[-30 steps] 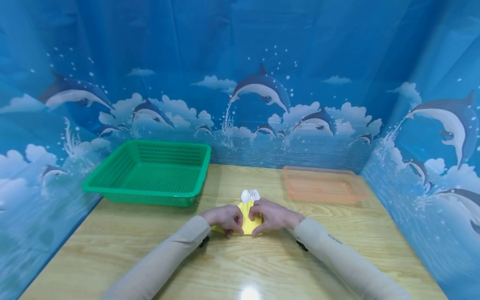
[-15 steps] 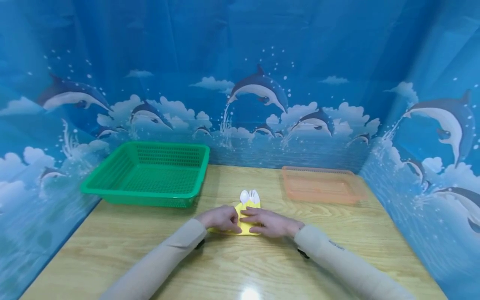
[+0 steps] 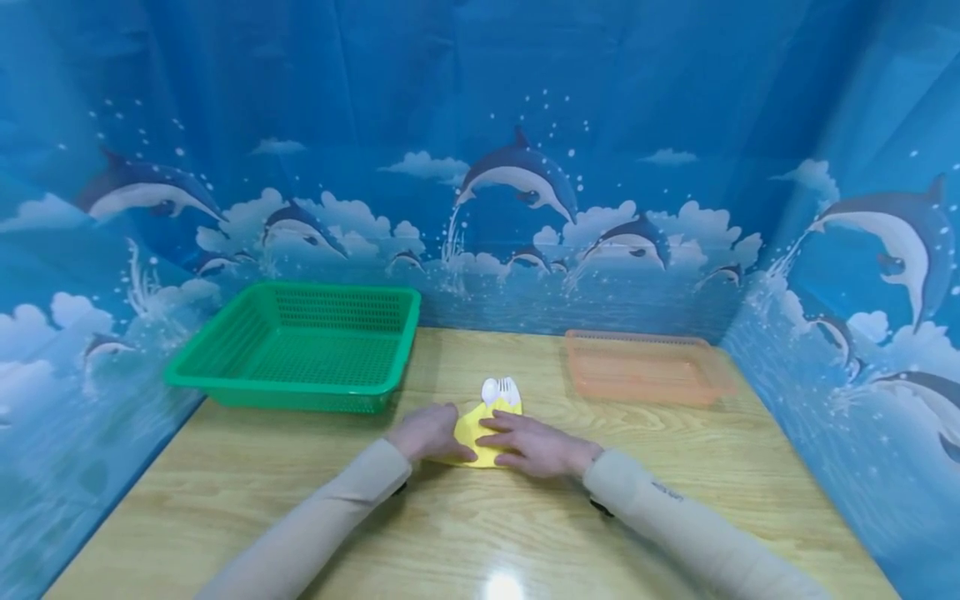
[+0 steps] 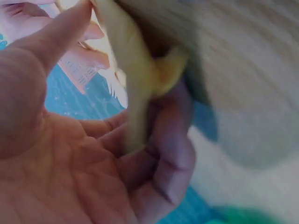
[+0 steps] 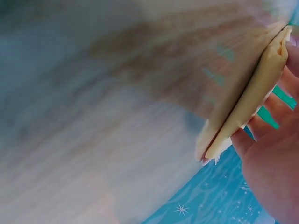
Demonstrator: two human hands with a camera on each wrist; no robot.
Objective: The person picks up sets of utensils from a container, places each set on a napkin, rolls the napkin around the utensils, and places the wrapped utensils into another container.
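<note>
Lying loosely spread on the yellow cloth, lower center in head view, is the right hand; left wrist cam's got the left hand gripping its fold mid-frame, right wrist cam straightish right fingers, upper right.

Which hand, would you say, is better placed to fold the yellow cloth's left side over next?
Probably the left hand: its fingers curl at that side of the cloth, while the right hand rests on top.
</note>
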